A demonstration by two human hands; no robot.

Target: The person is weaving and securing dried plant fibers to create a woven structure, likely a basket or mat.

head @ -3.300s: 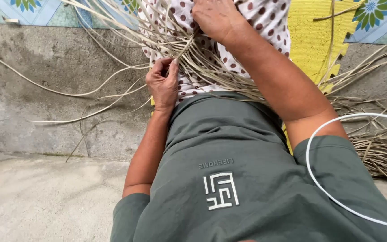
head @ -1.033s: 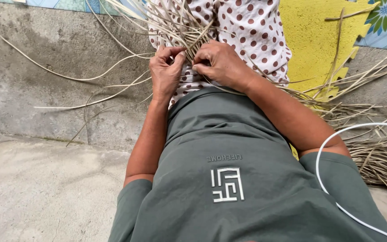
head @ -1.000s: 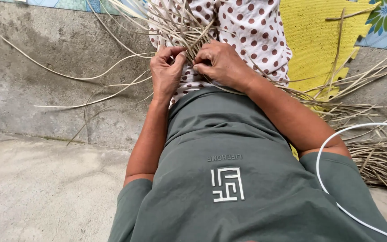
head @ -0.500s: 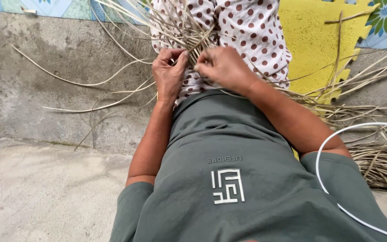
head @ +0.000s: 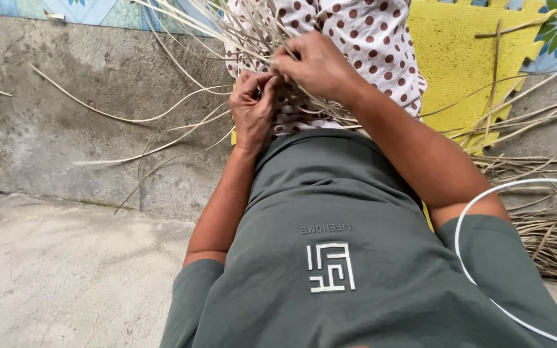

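My left hand (head: 253,109) pinches a bunch of thin pale reed strips (head: 246,38) against my lap. Just above and to the right, my right hand (head: 314,64) grips other strips of the same bunch, fingers closed around them. The strips fan out upward and to the left over white trousers with brown dots (head: 362,38). Where the strips cross under both hands, my fingers hide the woven part. My grey-green shirt (head: 330,212) fills the lower middle of the view.
Loose long reed strips (head: 130,119) trail left across the grey concrete floor (head: 53,129). A heap of dry strips (head: 549,225) lies at the right. A yellow foam mat (head: 459,64) sits under my legs. A white cable (head: 478,200) loops over my right sleeve.
My right hand has risen from beside the left hand, drawing strips upward. The left hand stays pinched on the strips. The view has shifted slightly.
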